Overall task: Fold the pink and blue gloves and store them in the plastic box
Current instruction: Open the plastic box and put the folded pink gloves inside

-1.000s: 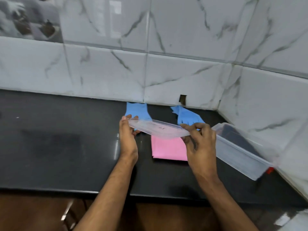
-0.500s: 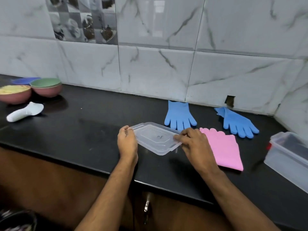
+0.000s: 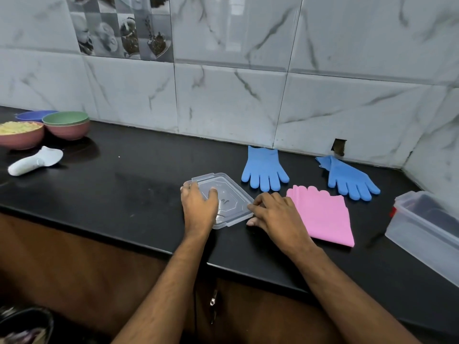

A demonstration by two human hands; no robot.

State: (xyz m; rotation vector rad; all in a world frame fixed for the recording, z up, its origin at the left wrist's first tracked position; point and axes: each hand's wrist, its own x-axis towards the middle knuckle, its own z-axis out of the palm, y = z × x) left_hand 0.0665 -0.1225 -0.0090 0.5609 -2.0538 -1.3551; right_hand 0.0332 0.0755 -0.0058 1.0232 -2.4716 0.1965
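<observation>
1. Two hands meet at a clear plastic lid (image 3: 224, 197) lying flat near the countertop's (image 3: 124, 189) front edge: the left hand (image 3: 198, 207) rests on its left side, fingers relaxed and slightly apart; the right hand (image 3: 273, 212) touches its right edge with curled fingertips.
2. Folded pink gloves (image 3: 323, 216) lie just right of the lid.
3. Two blue gloves (image 3: 264, 170) (image 3: 347, 178) lie flat by the back wall.
4. One open plastic box (image 3: 422, 229) sits at the right edge.
</observation>
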